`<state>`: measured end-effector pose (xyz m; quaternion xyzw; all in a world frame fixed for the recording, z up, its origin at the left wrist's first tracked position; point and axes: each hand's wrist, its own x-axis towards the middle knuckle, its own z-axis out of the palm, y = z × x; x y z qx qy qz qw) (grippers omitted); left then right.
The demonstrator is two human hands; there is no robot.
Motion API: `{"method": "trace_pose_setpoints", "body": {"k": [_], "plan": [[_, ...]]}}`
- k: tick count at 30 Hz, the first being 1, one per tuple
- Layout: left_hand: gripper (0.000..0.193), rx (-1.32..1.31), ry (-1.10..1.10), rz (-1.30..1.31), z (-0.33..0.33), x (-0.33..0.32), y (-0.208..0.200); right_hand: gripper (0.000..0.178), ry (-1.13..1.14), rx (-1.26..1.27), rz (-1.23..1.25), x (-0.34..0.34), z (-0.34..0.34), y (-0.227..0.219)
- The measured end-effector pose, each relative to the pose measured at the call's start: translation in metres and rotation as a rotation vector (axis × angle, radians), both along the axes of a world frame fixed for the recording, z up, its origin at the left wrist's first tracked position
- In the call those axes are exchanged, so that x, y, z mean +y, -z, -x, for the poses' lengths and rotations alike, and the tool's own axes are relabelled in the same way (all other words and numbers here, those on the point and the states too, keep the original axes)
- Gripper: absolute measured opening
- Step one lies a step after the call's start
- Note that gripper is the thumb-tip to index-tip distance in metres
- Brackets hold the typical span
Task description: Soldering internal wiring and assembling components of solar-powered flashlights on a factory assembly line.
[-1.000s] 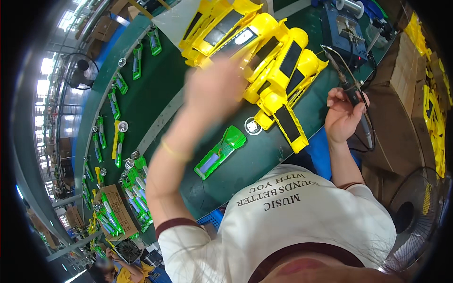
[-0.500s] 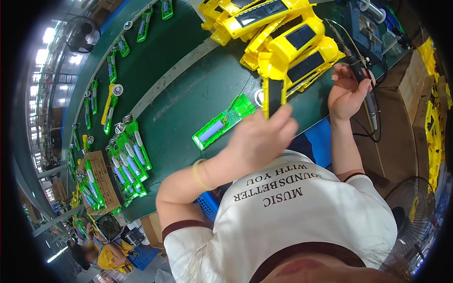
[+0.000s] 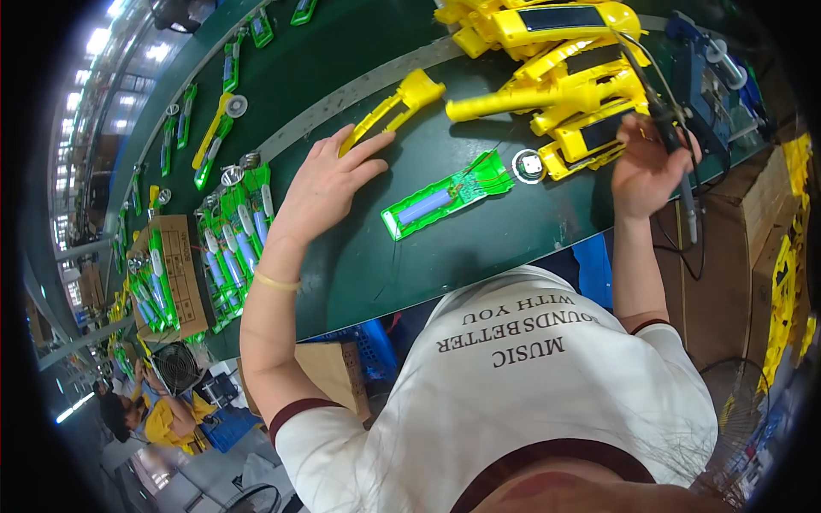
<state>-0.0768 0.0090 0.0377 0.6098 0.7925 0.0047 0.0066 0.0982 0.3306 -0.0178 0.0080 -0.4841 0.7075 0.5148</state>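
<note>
My left hand (image 3: 329, 184) is over the table's left middle, its fingers on either side of the near end of a yellow plastic housing (image 3: 395, 107) with an open frame. My right hand (image 3: 652, 167) holds a soldering iron (image 3: 663, 124) by its dark handle, beside the yellow pile. Between my hands lies an open green housing (image 3: 449, 195) with a light-blue cylindrical battery (image 3: 425, 208), a small circuit board and thin wires. A round silver lamp head (image 3: 528, 166) sits at its right end, close to the pile.
Yellow housings with dark panels (image 3: 564, 17) are heaped at the back right. Several green battery units (image 3: 235, 244) lie at the left, by a cardboard box (image 3: 184, 274). A solder spool (image 3: 725, 64) stands far right. Another person (image 3: 162, 415) is at lower left.
My left hand has moved left and away from me, carrying a yellow housing off from beside the pile. My right hand keeps the soldering iron. The whole view has shifted somewhat.
</note>
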Motion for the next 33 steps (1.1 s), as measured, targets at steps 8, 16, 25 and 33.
{"method": "trace_pose_setpoints", "body": {"k": [8, 16, 25, 33], "plan": [[0.028, -0.516, -0.202, -0.497, -0.029, -0.016, 0.021, 0.041, -0.288, -0.081, -0.172, -0.06, 0.001, -0.014], [0.059, -0.202, -0.412, -0.387, -0.085, 0.007, 0.034, 0.039, -0.381, -0.161, -0.131, -0.076, 0.024, -0.011], [0.048, -0.21, -0.374, -0.41, -0.031, -0.044, 0.036, 0.044, -0.486, -0.326, -0.184, -0.1, 0.037, -0.012], [0.058, -0.409, -0.605, -0.565, -0.058, -0.113, 0.035, 0.036, -0.257, -0.596, -0.536, -0.106, 0.06, -0.006]]}}
